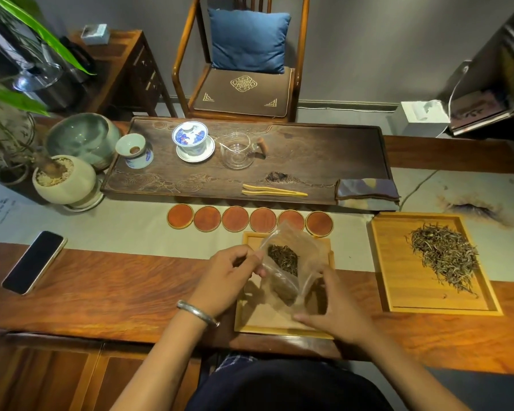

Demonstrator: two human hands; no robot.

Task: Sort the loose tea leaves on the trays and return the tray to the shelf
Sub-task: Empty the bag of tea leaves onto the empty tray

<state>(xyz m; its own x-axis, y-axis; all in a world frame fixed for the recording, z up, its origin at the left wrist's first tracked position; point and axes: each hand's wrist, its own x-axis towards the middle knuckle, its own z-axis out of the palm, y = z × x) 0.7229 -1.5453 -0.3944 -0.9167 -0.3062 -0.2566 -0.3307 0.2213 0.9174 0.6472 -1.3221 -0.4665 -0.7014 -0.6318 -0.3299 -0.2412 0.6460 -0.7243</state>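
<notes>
Both hands grip a clear plastic bag (291,262) w/ dark tea leaves inside — left hand (229,277) pinching its top edge, right hand (336,310) its lower side — above a near-bare light wooden tray (267,320). Second wooden tray (410,286) at right holds a loose tea leaf pile (445,253).

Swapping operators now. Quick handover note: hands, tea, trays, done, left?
Left hand and right hand: both grip a clear plastic bag holding some tea, over the near tray.
Near tray looks bare of leaves where visible.
Right tray holds a loose tea pile.
Done: some tea bagged.
Left: sort the pile, return the tray to the shelf; shelf not in view.
</notes>
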